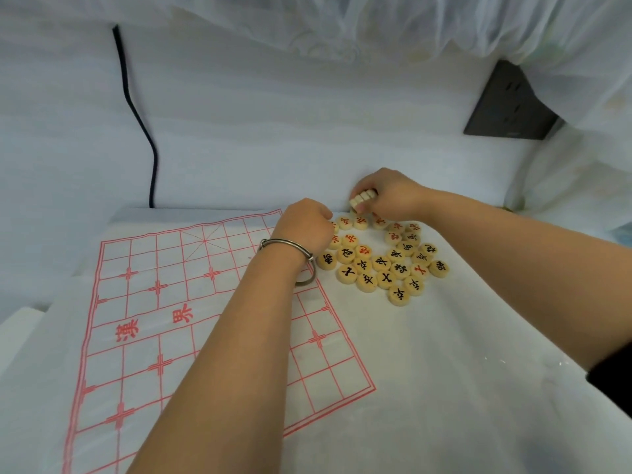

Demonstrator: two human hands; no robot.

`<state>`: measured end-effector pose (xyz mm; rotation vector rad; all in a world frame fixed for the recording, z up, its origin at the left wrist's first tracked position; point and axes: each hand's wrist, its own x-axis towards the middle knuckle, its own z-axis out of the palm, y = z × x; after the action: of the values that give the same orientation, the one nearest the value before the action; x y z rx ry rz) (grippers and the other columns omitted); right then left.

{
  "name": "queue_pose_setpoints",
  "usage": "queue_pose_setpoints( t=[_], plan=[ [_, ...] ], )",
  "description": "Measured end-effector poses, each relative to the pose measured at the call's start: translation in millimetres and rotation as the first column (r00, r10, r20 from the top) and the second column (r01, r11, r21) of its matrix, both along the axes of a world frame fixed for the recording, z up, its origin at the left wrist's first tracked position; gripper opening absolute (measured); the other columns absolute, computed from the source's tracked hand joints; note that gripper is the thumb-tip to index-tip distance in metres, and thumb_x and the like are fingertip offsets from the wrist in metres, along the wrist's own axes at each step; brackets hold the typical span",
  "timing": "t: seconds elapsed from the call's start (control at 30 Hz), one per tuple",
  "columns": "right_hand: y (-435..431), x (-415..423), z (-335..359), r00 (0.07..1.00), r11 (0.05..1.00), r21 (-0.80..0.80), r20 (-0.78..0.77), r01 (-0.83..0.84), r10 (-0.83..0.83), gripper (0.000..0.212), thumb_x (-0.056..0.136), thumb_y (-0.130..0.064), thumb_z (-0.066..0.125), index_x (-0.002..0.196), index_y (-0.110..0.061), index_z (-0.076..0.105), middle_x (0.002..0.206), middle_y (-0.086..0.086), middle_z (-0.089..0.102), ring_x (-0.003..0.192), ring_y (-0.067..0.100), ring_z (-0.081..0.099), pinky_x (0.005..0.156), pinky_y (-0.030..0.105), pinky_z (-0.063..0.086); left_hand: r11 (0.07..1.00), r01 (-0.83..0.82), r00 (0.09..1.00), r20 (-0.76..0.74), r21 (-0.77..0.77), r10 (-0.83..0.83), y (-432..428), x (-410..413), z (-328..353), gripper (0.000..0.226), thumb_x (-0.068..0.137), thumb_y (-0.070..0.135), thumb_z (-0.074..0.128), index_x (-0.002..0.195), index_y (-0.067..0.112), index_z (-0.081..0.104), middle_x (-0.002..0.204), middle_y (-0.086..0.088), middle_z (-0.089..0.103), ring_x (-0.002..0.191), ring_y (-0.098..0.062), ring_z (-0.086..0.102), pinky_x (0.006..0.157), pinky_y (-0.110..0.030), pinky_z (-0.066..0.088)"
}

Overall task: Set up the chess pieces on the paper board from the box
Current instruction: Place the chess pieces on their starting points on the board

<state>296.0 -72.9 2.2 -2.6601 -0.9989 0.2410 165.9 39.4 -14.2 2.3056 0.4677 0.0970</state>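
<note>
Over on the left a black cable (136, 107) runs down the white-draped wall and ends behind the far edge of the table (444, 371). The paper board (154, 319) lies flat on the left half of the table, its red grid turned a little askew, with no pieces on the squares in view.

The left forearm crosses the board's right side, a metal bracelet (285, 246) round the wrist. The left hand (304, 227) sits knuckles-up just past the board's far right corner, at the left edge of the loose pieces (386, 261). Its fingers are curled under and hidden, so I cannot tell whether they hold anything.

The loose pieces lie face-up in a tight cluster on the white cover, right of the board (some characters red, some black), many of them touching.

At the far edge of that cluster, close to the wall, the right hand (393, 196) has its fingers and thumb clamped on a short row of pieces (362, 198) held on edge, side by side.

Farther right, a dark socket plate (509, 107) shows on the wall under the draped cloth, and a dark sleeve (615, 381) covers the right upper arm.
</note>
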Motion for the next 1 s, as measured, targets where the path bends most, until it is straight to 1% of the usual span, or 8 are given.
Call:
queue_pose_setpoints(
  t=[0.07, 0.17, 0.27, 0.37, 0.6, 0.77, 0.87, 1.0],
  plan=[
    [-1, -1, 2, 0.999, 1.000, -0.004, -0.045, 0.000, 0.000, 0.023, 0.088, -0.017, 0.063, 0.110, -0.014, 0.065, 0.105, 0.005, 0.064, 0.084, 0.016, 0.057, 0.070, 0.026, 0.045, 1.000, -0.004, 1.000, 0.004, -0.005, 0.004, -1, 0, 0, 0.044, 0.088, -0.002, 0.044, 0.129, 0.010, 0.056, 0.134, -0.009, 0.056, 0.125, -0.024, 0.050, 0.104, -0.030, 0.039],
    [-10, -2, 11, 0.986, 1.000, 0.008, -0.168, 0.006, -0.005, 0.014, 0.088, -0.014, 0.062, 0.101, -0.012, 0.066, 0.076, 0.006, 0.066, 0.061, 0.013, 0.058, 0.064, 0.024, 0.049, 1.000, -0.001, 1.000, 0.002, -0.008, 0.001, -4, 1, 1, 0.045, 0.088, -0.003, 0.040, 0.127, 0.010, 0.057, 0.132, -0.009, 0.058, 0.123, -0.024, 0.052, 0.102, -0.030, 0.041],
    [-19, -1, 21, 0.981, 0.997, 0.063, -0.193, 0.047, -0.034, 0.011, 0.090, -0.012, 0.059, 0.100, -0.011, 0.064, 0.068, 0.004, 0.062, 0.055, 0.010, 0.054, 0.062, 0.022, 0.048, 1.000, -0.001, 1.000, 0.003, -0.007, 0.001, -6, 1, 2, 0.045, 0.087, -0.003, 0.039, 0.125, 0.010, 0.059, 0.130, -0.009, 0.059, 0.122, -0.024, 0.053, 0.101, -0.031, 0.042],
    [-24, 3, 24, 0.981, 0.992, 0.093, -0.181, 0.088, -0.070, 0.014, 0.091, -0.011, 0.058, 0.104, -0.009, 0.064, 0.069, 0.004, 0.060, 0.056, 0.011, 0.053, 0.061, 0.022, 0.047, 1.000, -0.004, 1.000, 0.000, -0.007, 0.004, -8, 0, 3, 0.045, 0.087, -0.004, 0.039, 0.126, 0.008, 0.058, 0.131, -0.010, 0.058, 0.123, -0.025, 0.052, 0.103, -0.032, 0.041],
    [-14, -5, 9, 0.996, 0.993, -0.110, -0.085, -0.050, 0.040, 0.018, 0.089, -0.013, 0.061, 0.106, -0.016, 0.065, 0.090, -0.003, 0.060, 0.070, 0.006, 0.056, 0.056, 0.016, 0.043, 1.000, -0.001, 1.000, 0.000, 0.008, 0.001, -7, -3, 2, 0.045, 0.087, -0.004, 0.040, 0.126, 0.009, 0.058, 0.132, -0.010, 0.057, 0.124, -0.025, 0.051, 0.106, -0.035, 0.040],
    [-41, 3, 20, 0.999, 0.999, -0.025, -0.028, 0.039, -0.040, 0.020, 0.089, -0.006, 0.055, 0.106, -0.011, 0.064, 0.087, -0.001, 0.063, 0.072, 0.013, 0.056, 0.065, 0.021, 0.045, 1.000, 0.007, 1.000, 0.000, 0.005, -0.007, -9, -5, 2, 0.046, 0.086, -0.005, 0.039, 0.126, 0.008, 0.058, 0.131, -0.010, 0.058, 0.122, -0.025, 0.053, 0.105, -0.036, 0.042],
    [-61, 9, 22, 0.990, 0.971, -0.234, 0.138, 0.053, -0.021, 0.024, 0.089, -0.005, 0.051, 0.109, -0.010, 0.064, 0.106, 0.003, 0.060, 0.090, 0.016, 0.049, 0.076, 0.026, 0.039, 1.000, 0.015, 1.000, 0.000, 0.003, -0.015, -14, -5, 3, 0.048, 0.085, -0.007, 0.037, 0.126, 0.008, 0.058, 0.132, -0.010, 0.058, 0.122, -0.026, 0.052, 0.104, -0.037, 0.043],
    [-70, 7, 15, 0.990, 0.926, -0.377, 0.131, 0.009, 0.044, 0.022, 0.090, -0.007, 0.051, 0.108, -0.010, 0.063, 0.108, 0.005, 0.060, 0.090, 0.017, 0.048, 0.077, 0.027, 0.039, 1.000, 0.016, 1.000, 0.007, 0.007, -0.016, -16, -5, 3, 0.048, 0.085, -0.007, 0.037, 0.126, 0.007, 0.058, 0.132, -0.010, 0.057, 0.123, -0.026, 0.052, 0.104, -0.038, 0.043]
  ],
)
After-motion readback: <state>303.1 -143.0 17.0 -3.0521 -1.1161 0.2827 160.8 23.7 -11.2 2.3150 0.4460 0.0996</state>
